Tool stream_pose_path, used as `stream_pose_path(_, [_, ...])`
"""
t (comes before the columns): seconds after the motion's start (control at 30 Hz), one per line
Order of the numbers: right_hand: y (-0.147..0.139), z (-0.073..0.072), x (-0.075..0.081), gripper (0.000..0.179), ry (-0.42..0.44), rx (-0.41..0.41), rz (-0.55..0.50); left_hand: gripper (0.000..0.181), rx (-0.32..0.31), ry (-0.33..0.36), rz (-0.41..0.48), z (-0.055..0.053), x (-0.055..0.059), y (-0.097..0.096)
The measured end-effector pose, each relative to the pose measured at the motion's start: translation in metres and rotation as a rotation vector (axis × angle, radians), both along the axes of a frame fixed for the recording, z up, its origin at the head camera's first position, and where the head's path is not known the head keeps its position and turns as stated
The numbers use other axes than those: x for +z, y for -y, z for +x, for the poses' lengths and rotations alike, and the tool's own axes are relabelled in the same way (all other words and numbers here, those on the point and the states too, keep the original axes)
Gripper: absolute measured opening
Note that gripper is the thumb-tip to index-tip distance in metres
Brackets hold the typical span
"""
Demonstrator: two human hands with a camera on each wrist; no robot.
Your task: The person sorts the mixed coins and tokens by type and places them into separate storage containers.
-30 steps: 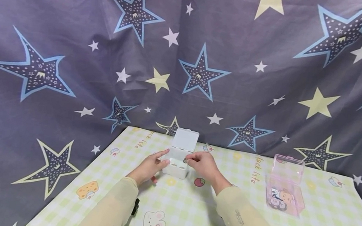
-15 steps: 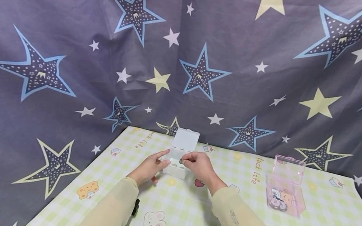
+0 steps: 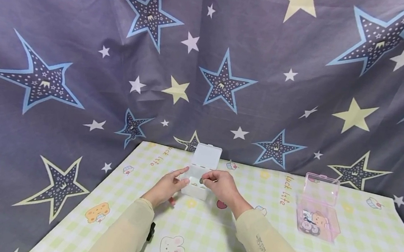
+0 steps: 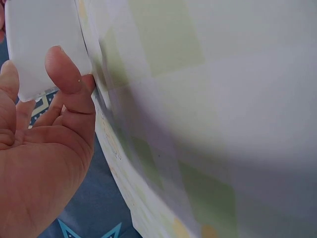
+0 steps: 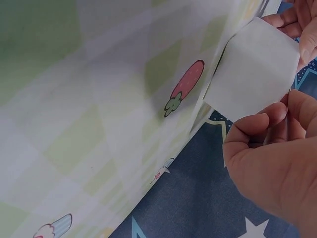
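Note:
A small white box (image 3: 194, 192) stands near the back of the table with its hinged lid (image 3: 206, 156) raised. My left hand (image 3: 167, 186) holds the box at its left side, its thumb (image 4: 63, 69) on the outer wall in the left wrist view. Over the box's right part, my right hand (image 3: 222, 185) pinches a small dark roundish piece (image 3: 201, 181) between thumb and fingertips; its exact kind I cannot tell. Small gold-coloured bits (image 3: 194, 184) show inside the box. The right wrist view has the box's white wall (image 5: 255, 69) in front of the right hand's fingers, hiding the inside.
On the right of the table stands a clear pink case (image 3: 320, 192) with its lid up. A checked cloth (image 3: 201, 249) with cartoon prints covers the table. Behind it hangs a dark curtain (image 3: 185, 21) with stars.
My right hand has moved a little left, bringing the dark piece from the box's right edge to over its inside. My left hand and the box have stayed in place.

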State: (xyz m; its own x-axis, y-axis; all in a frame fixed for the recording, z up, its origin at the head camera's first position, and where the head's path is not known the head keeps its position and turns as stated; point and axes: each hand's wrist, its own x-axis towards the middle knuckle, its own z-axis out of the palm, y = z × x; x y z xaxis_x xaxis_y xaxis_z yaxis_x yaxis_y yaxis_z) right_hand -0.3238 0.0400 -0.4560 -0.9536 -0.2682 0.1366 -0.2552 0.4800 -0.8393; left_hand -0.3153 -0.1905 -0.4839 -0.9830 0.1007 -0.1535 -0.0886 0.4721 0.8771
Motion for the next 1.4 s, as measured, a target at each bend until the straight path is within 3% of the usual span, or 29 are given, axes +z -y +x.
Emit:
stream_pose_path(0.33, [-0.001, 0.000, 0.000, 0.021, 0.016, 0.011, 0.000, 0.061, -0.006, -0.012, 0.003, 0.002, 0.002, 0.000])
stream_pose_path(0.83, [-0.002, 0.002, 0.000, 0.021, 0.032, 0.007, -0.001, 0.061, -0.009, -0.018, -0.008, 0.002, 0.002, -0.001])
stream_pose_path(1.13, [-0.023, 0.023, 0.008, 0.026, 0.039, 0.021, 0.016, 0.060, -0.019, -0.007, -0.001, -0.002, 0.002, -0.008])
stream_pose_path(1.27, [-0.046, 0.040, 0.012, 0.031, 0.000, 0.082, 0.132, 0.060, -0.018, -0.019, -0.007, -0.004, 0.002, -0.010])
stream_pose_path(1.4, [-0.079, 0.062, 0.018, 0.033, -0.157, 0.173, 0.351, 0.061, -0.025, -0.027, -0.020, -0.005, 0.002, -0.010])
